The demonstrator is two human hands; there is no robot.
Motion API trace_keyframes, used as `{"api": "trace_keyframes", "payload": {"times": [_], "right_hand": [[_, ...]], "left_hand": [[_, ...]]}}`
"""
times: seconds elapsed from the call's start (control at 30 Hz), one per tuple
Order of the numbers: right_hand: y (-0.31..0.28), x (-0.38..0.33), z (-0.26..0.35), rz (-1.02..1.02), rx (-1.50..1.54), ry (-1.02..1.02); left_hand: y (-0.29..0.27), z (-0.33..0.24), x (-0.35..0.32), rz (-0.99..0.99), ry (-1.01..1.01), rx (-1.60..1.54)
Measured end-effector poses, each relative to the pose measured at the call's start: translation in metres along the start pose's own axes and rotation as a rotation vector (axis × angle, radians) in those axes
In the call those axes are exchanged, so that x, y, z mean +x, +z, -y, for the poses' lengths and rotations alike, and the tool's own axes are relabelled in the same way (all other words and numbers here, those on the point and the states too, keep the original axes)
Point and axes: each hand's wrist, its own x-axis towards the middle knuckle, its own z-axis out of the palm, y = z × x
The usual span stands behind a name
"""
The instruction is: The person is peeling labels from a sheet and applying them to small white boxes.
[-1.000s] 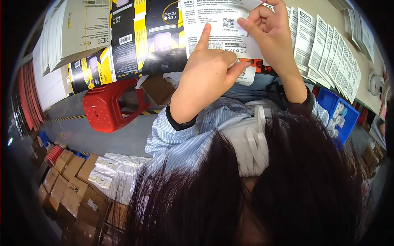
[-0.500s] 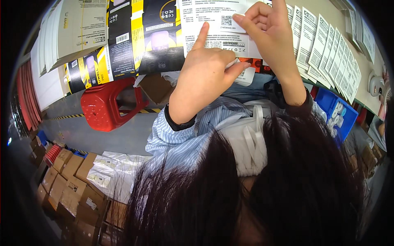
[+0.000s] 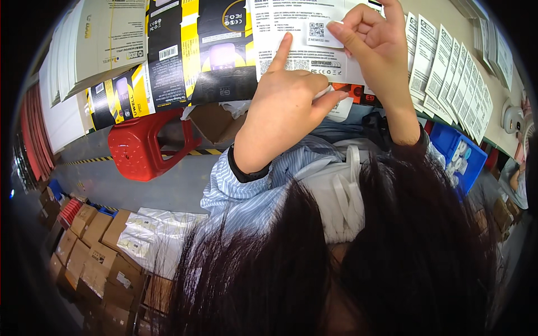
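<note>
Over the table, my right hand (image 3: 378, 47) pinches the right edge of a small white label (image 3: 318, 32) printed with a square code. The label lies over, or just above, a white printed sheet (image 3: 274, 25). My left hand (image 3: 288, 106) points its index finger onto that sheet, left of the label. Its thumb sticks out to the right and the other fingers curl under. A bit of white shows between thumb and curled fingers; what it is stays hidden. Below the hands, an orange and black printed piece (image 3: 354, 91) partly shows.
Black and yellow printed box sheets (image 3: 168, 78) lie left of the hands, beside a stack of white cards (image 3: 103, 45). Fanned printed slips (image 3: 448, 61) spread on the right. A red stool (image 3: 131, 145), a blue bin (image 3: 468, 162) and cardboard boxes (image 3: 106, 269) stand lower down.
Both hands have shifted slightly right, and the label with them. The label's lower edge now stands out more clearly from the sheet. My right hand keeps its pinch.
</note>
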Motion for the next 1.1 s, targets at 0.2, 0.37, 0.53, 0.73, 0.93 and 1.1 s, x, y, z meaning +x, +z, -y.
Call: {"api": "trace_keyframes", "payload": {"times": [0.2, 0.37, 0.53, 0.73, 0.93, 1.1], "right_hand": [[-0.001, 0.0, 0.0, 0.025, -0.009, 0.016], [0.006, 0.001, 0.01, 0.023, -0.063, 0.046], [0.003, 0.002, 0.002, 0.036, -0.157, -0.021], [0.012, 0.0, 0.019, -0.015, -0.42, -0.002], [0.016, -0.001, 0.021, -0.07, -1.097, -0.117], [0.008, -0.003, 0.014, -0.191, -1.114, -0.251]], "left_hand": [[0.005, 0.0, 0.0, -0.048, 0.016, -0.021], [0.001, 0.0, 0.0, -0.01, 0.013, -0.002], [0.001, 0.0, 0.0, 0.038, 0.012, 0.021], [0.002, -0.001, 0.001, -0.033, 0.003, -0.011], [0.002, 0.002, 0.002, -0.002, 0.024, -0.008], [-0.002, -0.002, 0.001, 0.019, 0.006, -0.008]]}}
